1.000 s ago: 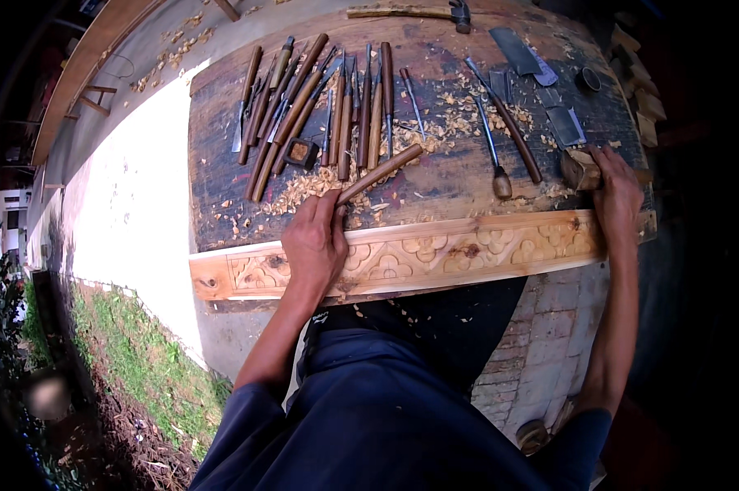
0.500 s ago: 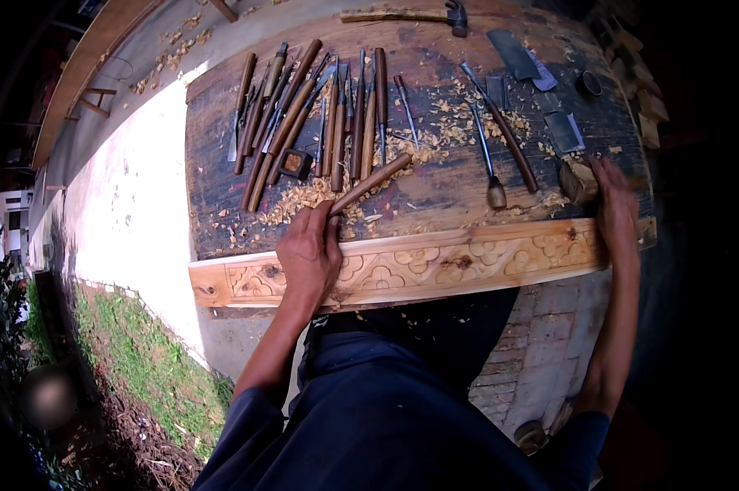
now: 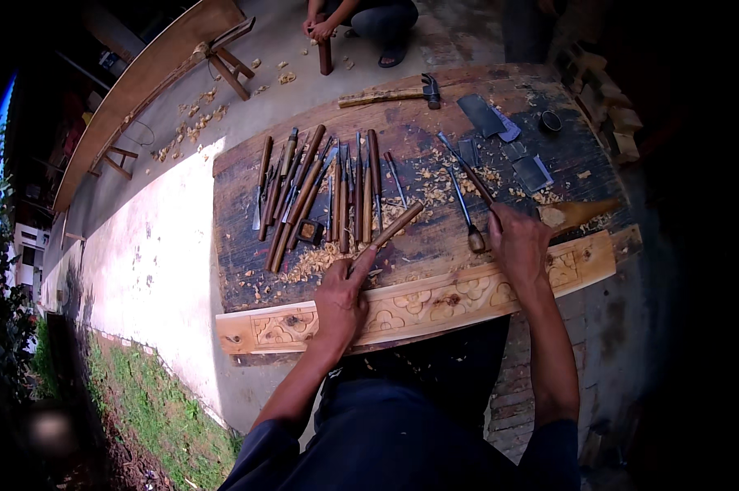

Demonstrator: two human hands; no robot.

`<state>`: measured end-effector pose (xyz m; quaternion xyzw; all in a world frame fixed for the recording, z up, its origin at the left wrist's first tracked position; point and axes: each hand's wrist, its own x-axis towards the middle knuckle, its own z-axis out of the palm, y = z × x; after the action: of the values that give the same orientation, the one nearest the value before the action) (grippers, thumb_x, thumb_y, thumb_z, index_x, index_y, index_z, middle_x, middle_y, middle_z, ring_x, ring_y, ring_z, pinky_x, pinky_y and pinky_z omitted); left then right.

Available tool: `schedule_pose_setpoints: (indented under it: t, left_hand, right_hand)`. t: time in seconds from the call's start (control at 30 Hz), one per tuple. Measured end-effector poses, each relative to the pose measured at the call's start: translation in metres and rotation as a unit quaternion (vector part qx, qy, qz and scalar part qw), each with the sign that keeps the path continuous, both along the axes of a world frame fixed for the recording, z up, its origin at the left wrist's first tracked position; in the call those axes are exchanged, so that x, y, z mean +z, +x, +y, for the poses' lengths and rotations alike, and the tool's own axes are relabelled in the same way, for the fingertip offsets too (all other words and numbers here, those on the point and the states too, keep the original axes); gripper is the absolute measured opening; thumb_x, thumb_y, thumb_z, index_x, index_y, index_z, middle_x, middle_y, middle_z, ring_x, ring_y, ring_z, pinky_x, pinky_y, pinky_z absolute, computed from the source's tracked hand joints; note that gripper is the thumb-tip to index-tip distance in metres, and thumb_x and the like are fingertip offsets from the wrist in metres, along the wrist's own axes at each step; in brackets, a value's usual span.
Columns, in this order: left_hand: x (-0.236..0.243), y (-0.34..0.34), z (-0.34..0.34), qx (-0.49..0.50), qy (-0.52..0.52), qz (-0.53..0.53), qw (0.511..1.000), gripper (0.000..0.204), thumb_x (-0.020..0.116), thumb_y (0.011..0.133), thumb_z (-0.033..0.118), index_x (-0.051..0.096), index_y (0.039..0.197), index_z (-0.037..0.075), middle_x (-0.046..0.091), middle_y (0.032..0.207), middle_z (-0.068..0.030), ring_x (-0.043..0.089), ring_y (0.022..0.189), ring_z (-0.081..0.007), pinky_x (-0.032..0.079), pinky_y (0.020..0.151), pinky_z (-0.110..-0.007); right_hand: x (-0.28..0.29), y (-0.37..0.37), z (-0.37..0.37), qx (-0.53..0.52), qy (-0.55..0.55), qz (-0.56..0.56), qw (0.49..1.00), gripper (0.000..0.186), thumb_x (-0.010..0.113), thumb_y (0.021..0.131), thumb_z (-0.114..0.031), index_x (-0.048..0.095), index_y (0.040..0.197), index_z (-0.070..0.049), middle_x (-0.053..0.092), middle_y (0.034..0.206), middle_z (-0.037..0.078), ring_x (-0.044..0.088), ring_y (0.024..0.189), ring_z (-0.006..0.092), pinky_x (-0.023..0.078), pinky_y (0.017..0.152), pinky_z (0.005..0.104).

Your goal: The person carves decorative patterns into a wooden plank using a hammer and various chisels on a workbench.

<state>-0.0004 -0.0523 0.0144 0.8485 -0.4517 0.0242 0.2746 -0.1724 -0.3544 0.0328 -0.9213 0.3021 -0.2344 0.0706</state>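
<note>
A long pale board, carved with a row of flower-like outlines, lies along the near edge of the workbench. My left hand rests over its left part, closed around a wooden-handled carving tool; the tool's blade is hidden by the hand. My right hand is over the board's right part, fingers closed round the handle end of a dark-handled chisel lying on the bench. Beside that chisel lies another with a rounded handle. To the right of my right hand is a wooden mallet-like block.
Several chisels lie in a row on the bench, among wood shavings. A hammer sits at the far edge, with sandpaper sheets and a round dark cup on the right. Beyond, a person crouches.
My right hand has left the wooden block and moved left to the dark-handled chisel. My left hand keeps the carving tool. The view has tilted up, bringing the crouching person into sight.
</note>
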Motion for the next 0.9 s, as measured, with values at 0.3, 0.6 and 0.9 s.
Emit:
schedule_pose_setpoints:
  t: [0.3,0.6,0.9]
  left_hand:
    - [-0.012,-0.018,-0.098,-0.032,-0.001,0.159,0.987,0.074,0.060,0.085,-0.013,0.059,0.157,0.002,0.056,0.125,-0.0317,0.071,0.094,-0.0530,0.060,0.085,-0.062]
    - [-0.001,0.002,-0.152,-0.033,0.036,0.182,0.982,0.060,0.061,0.094,-0.001,0.055,0.154,-0.001,0.054,0.144,-0.0340,0.070,0.104,-0.0526,0.060,0.092,-0.059]
    - [-0.013,-0.035,-0.017,-0.110,-0.068,-0.014,0.992,0.057,0.080,0.097,0.024,0.063,0.147,0.001,0.061,0.150,-0.0228,0.060,0.136,-0.0423,0.047,0.118,-0.056]
  right_hand:
    - [-0.018,0.011,-0.018,-0.083,0.015,0.109,0.990,0.018,0.078,0.100,-0.022,0.073,0.101,-0.005,0.078,0.097,0.020,0.078,0.092,0.0409,0.058,0.077,0.0552]
    - [-0.031,0.016,-0.041,-0.136,0.013,0.081,0.987,0.026,0.065,0.113,-0.029,0.067,0.120,-0.005,0.078,0.093,0.026,0.077,0.086,0.0482,0.057,0.075,0.0594]
    - [0.108,0.027,0.074,0.132,0.183,-0.146,0.963,0.027,0.080,0.102,-0.011,0.082,0.128,-0.004,0.085,0.103,0.017,0.083,0.087,0.0302,0.061,0.075,0.0349]
